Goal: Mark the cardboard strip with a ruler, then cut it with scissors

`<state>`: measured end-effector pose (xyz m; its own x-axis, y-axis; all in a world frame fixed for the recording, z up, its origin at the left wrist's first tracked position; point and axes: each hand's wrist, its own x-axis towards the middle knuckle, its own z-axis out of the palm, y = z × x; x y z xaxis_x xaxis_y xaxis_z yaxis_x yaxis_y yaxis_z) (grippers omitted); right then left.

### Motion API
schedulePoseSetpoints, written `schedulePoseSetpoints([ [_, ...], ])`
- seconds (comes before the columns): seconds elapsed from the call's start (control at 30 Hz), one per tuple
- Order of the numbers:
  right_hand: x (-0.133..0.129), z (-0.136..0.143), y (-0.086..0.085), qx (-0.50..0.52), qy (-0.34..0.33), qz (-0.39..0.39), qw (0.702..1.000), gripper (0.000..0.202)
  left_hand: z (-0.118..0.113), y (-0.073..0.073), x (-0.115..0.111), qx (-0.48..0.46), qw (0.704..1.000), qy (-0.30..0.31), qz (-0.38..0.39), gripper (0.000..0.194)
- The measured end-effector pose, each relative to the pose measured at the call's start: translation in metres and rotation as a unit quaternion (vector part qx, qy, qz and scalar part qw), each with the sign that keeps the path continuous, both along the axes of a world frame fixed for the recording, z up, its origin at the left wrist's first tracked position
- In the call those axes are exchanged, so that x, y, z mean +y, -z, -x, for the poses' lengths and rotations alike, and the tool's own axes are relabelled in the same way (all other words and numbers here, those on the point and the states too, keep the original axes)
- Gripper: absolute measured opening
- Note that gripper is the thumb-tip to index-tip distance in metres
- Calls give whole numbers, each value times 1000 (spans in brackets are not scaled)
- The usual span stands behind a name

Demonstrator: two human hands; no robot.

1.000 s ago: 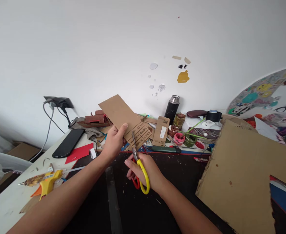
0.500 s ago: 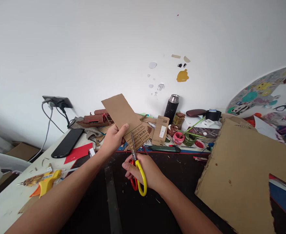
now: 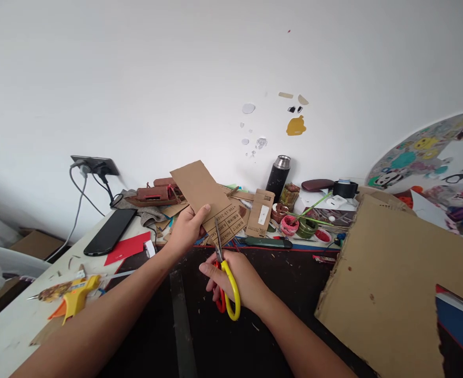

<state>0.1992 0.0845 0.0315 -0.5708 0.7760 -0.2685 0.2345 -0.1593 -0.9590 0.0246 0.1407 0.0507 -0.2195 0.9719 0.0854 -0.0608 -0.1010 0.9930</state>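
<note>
A strip of brown cardboard (image 3: 202, 189) with printed text on its lower part is pinched by my left hand (image 3: 187, 227), thumb on top, at its left edge. My right hand (image 3: 235, 275) is closed round scissors (image 3: 232, 294) with one yellow and one red handle loop. The scissor blades point up and overlap the printed lower end of the cardboard. How far the blades are apart is hard to tell.
A steel ruler (image 3: 183, 325) lies on the black mat. Large cardboard (image 3: 389, 273) covers the right side. At left are a glue gun (image 3: 75, 296) and black phone (image 3: 109, 231). Paint jars (image 3: 289, 224) and a thermos (image 3: 278, 177) stand behind.
The cardboard strip has shifted slightly right and down in the view and turned a little, along with my left hand. The scissors have moved slightly right. Both hands keep their hold.
</note>
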Motion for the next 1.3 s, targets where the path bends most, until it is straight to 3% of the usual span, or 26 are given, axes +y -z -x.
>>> schedulePoseSetpoints([
  [0.3, -2, 1, 9, -27, 24, -33, 999, 33, 1, -1, 1, 13, 1000, 5, -2, 51],
  [0.53, -4, 2, 16, -79, 62, -121, 988, 36, -1, 0, 2, 8, 1000, -9, -1, 51],
  [1.3, -7, 9, 14, -171, 88, -230, 954, 29, -6, 2, 1, -38, 999, -18, -17, 53],
])
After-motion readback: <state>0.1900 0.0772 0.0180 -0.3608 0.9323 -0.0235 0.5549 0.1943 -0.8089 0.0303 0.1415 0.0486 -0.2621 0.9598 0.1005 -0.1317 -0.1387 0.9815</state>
